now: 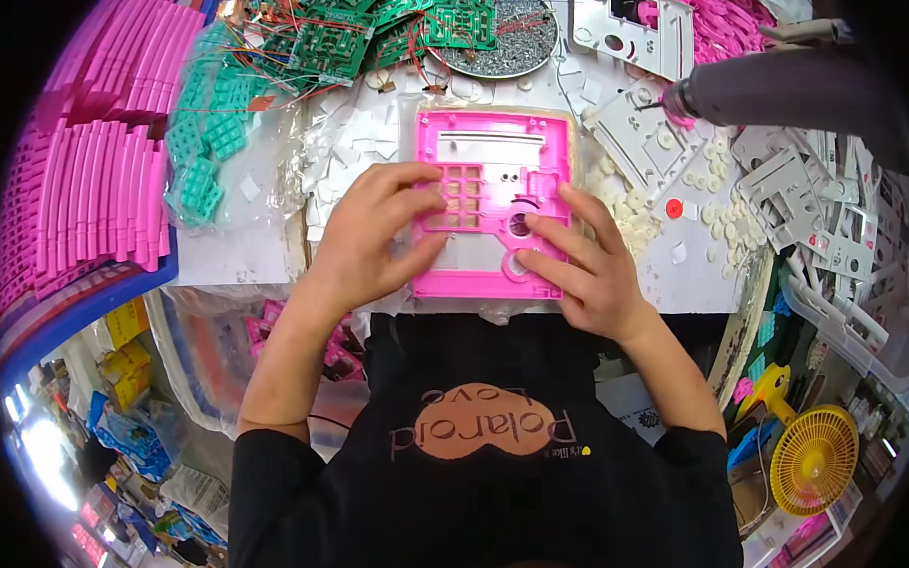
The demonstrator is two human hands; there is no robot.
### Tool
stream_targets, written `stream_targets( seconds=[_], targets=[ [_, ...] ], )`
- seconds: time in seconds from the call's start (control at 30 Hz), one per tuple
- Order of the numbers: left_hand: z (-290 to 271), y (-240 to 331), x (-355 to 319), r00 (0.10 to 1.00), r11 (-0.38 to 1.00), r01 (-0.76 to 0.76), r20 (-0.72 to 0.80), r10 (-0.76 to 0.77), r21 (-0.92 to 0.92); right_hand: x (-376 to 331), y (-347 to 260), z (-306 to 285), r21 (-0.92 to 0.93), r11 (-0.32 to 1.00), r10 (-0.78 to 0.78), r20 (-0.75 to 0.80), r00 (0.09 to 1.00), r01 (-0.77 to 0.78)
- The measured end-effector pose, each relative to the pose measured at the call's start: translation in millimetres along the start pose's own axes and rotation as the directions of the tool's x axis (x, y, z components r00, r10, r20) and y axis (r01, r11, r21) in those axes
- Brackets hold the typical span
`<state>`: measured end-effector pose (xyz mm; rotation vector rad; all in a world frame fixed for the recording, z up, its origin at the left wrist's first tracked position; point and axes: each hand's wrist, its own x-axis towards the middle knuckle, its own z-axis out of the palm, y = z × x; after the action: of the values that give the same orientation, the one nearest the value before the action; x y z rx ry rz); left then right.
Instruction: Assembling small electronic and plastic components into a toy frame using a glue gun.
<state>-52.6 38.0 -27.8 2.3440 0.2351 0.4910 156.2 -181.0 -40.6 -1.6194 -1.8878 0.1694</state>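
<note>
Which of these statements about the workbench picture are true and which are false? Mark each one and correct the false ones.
1. Both hands rest on a pink plastic frame. True: the left hand lies over its grid of square openings, the right hand by its round holes.
2. The right hand holds a screwdriver. False: it holds no tool; its fingers lie on the frame.
3. Green circuit boards lie beyond the frame. True.
4. The stack of curved strips on the person's left is yellow. False: the strips are pink.
5. A yellow fan stands low on the person's right. True.
</note>
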Motion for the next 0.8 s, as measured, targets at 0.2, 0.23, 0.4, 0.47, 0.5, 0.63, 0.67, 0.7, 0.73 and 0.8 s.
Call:
stream_targets(
  seconds=[0.2,0.23,0.4,0.47,0.5,0.63,0.67,0.7,0.73,0.8],
  targets=[
    [8.6,0.5,13.0,0.999,0.996,-0.051,0.002,0.051,0.069,1.4,11.0,-15.2,0.165,0.981,0.093,0.045,0.995,-0.099],
    [9.0,0.6,15.3,0.998,0.995,-0.055,-0.01,0.056,0.084,5.6,12.6,-16.8,0.169,0.978,0.111,0.053,0.992,-0.118],
    [3.1,-5.5,6.7,1.0,0.996,-0.005,0.014,0.004,0.094,13.8,12.3,-17.2,0.129,0.987,0.065,0.21,0.976,-0.093],
    [3.0,0.3,0.0,1.0,0.996,0.018,0.016,-0.02,0.085,11.3,5.5,-18.8,0.103,0.986,0.104,0.25,0.963,-0.133],
    [4.5,5.0,-0.9,1.0,0.99,0.013,-0.007,-0.012,0.138,10.8,4.0,-18.5,0.088,0.985,0.118,0.261,0.958,-0.146],
    [14.2,30.8,17.3,0.993,0.963,-0.096,0.086,0.077,0.252,12.9,-1.6,-18.7,0.024,0.984,0.165,0.28,0.946,-0.178],
    [16.9,34.1,22.4,0.982,0.956,-0.15,0.152,0.114,0.252,13.8,-1.9,-19.7,0.005,0.983,0.174,0.278,0.945,-0.182],
    [19.9,33.7,22.6,0.976,0.952,-0.152,0.191,0.102,0.266,13.9,-1.7,-20.3,0.008,0.983,0.175,0.286,0.942,-0.185],
    [23.1,31.4,20.7,0.969,0.947,-0.155,0.231,0.09,0.28,13.7,-1.3,-20.7,0.012,0.982,0.176,0.293,0.94,-0.187],
    [25.4,29.5,19.8,0.956,0.94,-0.165,0.282,0.077,0.3,15.3,-1.6,-24.4,0.033,0.983,0.167,0.269,0.948,-0.183]
  ],
)
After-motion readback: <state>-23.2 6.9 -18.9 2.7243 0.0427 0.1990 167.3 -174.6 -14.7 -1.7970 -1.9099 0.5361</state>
